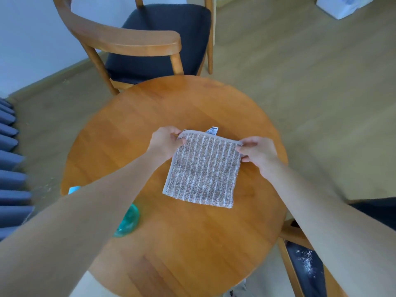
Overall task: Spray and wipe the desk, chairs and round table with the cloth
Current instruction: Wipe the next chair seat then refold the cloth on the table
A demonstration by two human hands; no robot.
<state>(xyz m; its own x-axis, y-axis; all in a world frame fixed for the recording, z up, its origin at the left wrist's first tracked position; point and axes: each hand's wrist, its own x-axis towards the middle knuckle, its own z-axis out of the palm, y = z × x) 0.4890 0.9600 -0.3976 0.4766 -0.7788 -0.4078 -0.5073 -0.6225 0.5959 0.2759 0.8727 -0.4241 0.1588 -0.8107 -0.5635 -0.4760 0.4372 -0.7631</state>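
Over the round desk (192, 243): one striped cloth (202, 170), square, label at its far edge, its near edge resting on the wood. Left hand (166, 142) pinches the far-left corner; right hand (257, 152) pinches the far-right corner; both arms reach forward. Step in hand, as judged: squaring or folding the cloth ahead of wiping. Next move likely calls for one hand to free itself for the spray bottle (128, 221), which stands near-left, partly hidden under the left arm. Two chairs: one (137, 42) beyond, one (304, 264) near-right, its seat dusted white.
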